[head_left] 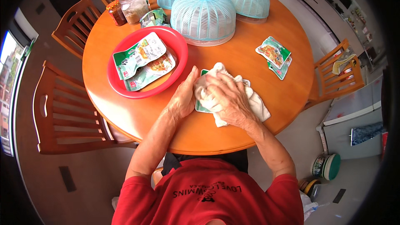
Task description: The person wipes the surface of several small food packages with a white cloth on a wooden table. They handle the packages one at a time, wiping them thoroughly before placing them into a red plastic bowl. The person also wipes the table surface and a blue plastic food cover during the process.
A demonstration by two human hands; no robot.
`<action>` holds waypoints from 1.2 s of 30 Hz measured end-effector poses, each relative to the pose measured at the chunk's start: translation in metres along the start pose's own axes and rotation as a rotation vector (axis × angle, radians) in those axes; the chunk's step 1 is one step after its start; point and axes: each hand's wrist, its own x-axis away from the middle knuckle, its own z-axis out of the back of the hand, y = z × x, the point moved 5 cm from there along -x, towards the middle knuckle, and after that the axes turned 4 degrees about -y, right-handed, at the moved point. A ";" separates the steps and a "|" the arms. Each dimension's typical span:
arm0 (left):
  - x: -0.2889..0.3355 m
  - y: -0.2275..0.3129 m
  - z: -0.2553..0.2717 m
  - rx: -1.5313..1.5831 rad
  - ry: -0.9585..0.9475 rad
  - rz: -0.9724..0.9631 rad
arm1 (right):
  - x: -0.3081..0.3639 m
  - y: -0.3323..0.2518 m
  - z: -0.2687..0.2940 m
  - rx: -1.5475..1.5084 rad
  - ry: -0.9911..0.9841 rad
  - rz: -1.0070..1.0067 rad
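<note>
My right hand (229, 98) presses a crumpled white cloth (259, 107) down on a green and white food pouch (201, 107) near the table's front edge. Most of that pouch is hidden under the cloth and hand. On its left side my left hand (184, 96) stands on edge with the fingers stretched out, close against the pouch. To the left, a red plastic basin (182, 43) holds two similar pouches (139, 54), one overlapping the other. Another small stack of green pouches (274, 54) lies on the table to the right.
Blue mesh food covers (203, 18) stand at the back of the round wooden table (250, 137). Left of them are a clear jar (134, 8), a red-lidded jar (116, 13) and another green packet (155, 18). Wooden chairs (71, 108) surround the table.
</note>
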 end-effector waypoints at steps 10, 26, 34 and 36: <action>0.002 -0.002 0.005 -0.260 0.029 -0.070 | 0.048 -0.027 0.013 -0.134 -0.186 0.156; 0.029 0.010 -0.040 -0.679 -0.061 -0.427 | 0.089 0.068 0.046 0.074 0.081 -0.435; 0.083 0.098 -0.030 -0.640 0.188 -0.686 | 0.092 0.067 0.046 0.099 0.085 -0.432; 0.099 0.123 -0.008 -0.564 0.304 -0.768 | 0.091 0.066 0.044 0.097 0.089 -0.416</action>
